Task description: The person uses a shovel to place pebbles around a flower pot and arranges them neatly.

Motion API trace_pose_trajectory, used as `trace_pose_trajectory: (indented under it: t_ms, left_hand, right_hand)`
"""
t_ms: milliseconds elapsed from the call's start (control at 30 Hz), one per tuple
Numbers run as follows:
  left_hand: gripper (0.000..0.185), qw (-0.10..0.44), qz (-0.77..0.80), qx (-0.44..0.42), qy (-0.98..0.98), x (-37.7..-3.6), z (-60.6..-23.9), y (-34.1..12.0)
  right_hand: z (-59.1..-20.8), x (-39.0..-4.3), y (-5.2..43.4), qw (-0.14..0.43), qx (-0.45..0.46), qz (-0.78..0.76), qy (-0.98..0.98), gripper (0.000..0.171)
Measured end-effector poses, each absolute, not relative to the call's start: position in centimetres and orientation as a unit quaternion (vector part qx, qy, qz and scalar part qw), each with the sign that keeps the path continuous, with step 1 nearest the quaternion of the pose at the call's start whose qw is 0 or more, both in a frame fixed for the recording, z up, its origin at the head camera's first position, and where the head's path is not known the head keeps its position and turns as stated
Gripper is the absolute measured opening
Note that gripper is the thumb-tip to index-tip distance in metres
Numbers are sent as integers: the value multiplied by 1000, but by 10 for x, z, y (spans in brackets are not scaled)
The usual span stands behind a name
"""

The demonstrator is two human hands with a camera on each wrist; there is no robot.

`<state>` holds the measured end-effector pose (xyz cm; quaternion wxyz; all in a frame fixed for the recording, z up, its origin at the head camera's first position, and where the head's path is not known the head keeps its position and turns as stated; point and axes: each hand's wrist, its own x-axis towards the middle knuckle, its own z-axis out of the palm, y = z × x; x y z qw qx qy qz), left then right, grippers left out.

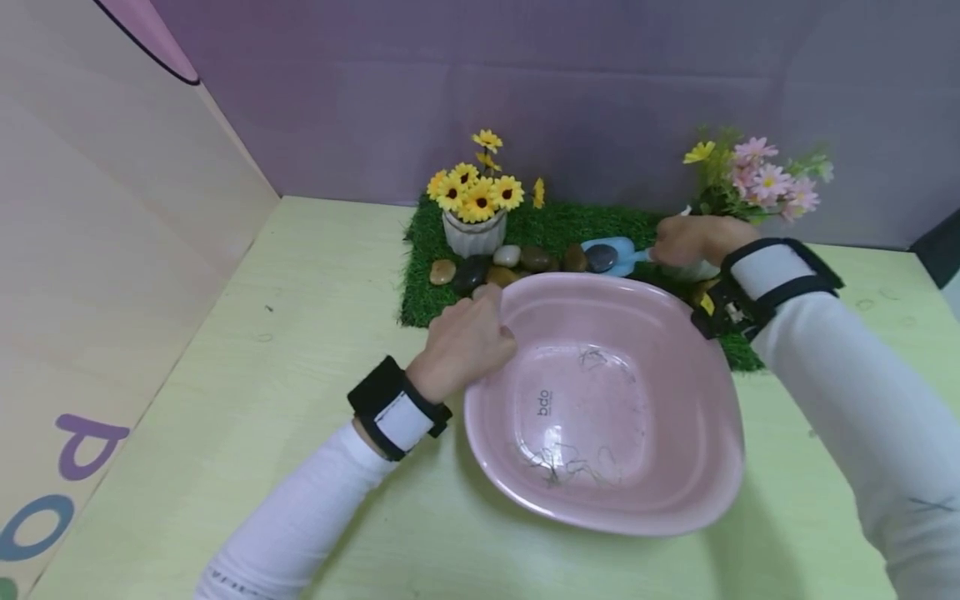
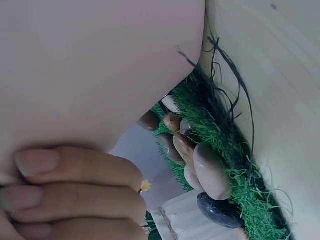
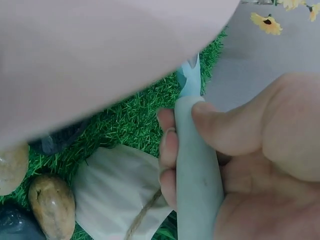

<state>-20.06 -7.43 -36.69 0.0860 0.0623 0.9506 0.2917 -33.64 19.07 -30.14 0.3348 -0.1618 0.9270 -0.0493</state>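
One pink basin (image 1: 607,408), tilted, sits near the counter's (image 1: 300,333) front edge. Left hand (image 1: 465,342) curls its grip over the basin's far-left rim. Behind it, on a grass mat (image 1: 427,275), lie several pebbles (image 1: 480,271) between two flowerpots (image 1: 474,232). Right hand (image 1: 686,240) wraps its grip round one blue scoop (image 1: 611,254) carrying a dark pebble.

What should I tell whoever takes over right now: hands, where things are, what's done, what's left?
Left hand grips the rim of the pink basin, tilting it toward the grass mat.
Right hand holds the blue scoop by its handle; one dark stone lies in the scoop.
Done: nothing in the basin yet, only stray fibres.
Left: the row of pebbles on the mat beside the sunflower pot.
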Motion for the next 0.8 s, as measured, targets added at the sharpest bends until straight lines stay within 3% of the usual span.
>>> trace_pose_trajectory:
  t_ms: [267, 800]
  left_hand:
    - [39, 85, 294, 61, 950, -200, -366, -75]
    - [41, 85, 293, 60, 950, -200, -366, -76]
  right_hand:
    - [-302, -335, 183, 282, -177, -16, 943, 28]
    - [-297, -331, 170, 262, -130, 38, 955, 30]
